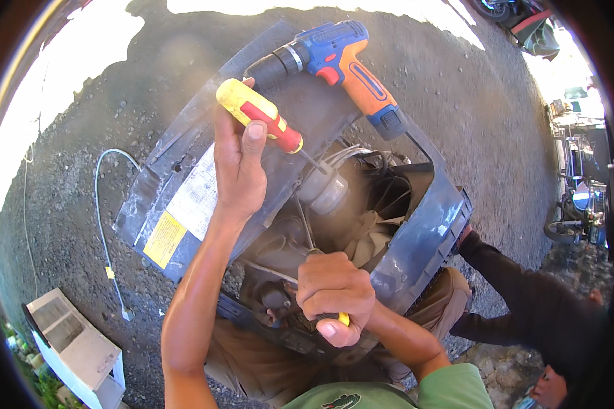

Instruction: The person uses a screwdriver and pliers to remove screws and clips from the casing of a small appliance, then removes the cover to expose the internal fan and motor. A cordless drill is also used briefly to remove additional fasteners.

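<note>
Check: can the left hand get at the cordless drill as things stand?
Probably yes, once freed: the drill appears close beyond the left hand, with its chuck end unobstructed, but that hand is gripping a yellow-and-red screwdriver.

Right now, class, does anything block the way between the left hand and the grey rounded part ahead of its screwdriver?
Nothing visible does. From the left hand, the yellow-and-red screwdriver slants down toward the grey rounded part; whether its tip touches is hard to tell. The cordless drill lies off that line.
</note>
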The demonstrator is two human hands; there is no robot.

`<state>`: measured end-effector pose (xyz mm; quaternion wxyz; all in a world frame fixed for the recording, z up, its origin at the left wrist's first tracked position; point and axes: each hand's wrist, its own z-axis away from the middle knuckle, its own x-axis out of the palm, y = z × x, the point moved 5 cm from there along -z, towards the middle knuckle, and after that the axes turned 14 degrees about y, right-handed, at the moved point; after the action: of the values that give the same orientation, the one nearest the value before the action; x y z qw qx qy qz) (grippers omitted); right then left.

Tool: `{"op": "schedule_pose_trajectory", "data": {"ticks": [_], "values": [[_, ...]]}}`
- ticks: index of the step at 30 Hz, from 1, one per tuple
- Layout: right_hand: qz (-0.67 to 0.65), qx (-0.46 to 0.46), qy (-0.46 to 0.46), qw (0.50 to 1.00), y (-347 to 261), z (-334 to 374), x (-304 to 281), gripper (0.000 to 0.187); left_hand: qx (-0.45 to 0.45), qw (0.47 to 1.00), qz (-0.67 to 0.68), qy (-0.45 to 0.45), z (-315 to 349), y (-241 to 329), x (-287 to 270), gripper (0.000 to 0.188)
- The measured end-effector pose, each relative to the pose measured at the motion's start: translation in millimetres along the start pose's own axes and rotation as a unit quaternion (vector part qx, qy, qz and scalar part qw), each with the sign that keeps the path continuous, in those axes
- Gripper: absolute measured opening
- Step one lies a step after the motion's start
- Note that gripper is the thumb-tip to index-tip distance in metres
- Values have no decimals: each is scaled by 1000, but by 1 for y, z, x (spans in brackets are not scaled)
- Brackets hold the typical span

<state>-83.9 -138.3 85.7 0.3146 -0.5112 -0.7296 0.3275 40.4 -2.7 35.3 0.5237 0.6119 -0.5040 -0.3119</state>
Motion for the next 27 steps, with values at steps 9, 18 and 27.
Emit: {"op": "schedule_pose_trajectory", "data": {"ticks": [9,18,27], "values": [[45,-6,-56,997,2,36,26,21,-9,998,60,-2,-2,1,1,58],[73,1,-91,993,9,28,49,28,-26,995,99,-9,-2,-2,-1,55],[17,35,159,987,-47,-25,-41,50,-27,994,107,-20,-3,-3,-2,53]]}}
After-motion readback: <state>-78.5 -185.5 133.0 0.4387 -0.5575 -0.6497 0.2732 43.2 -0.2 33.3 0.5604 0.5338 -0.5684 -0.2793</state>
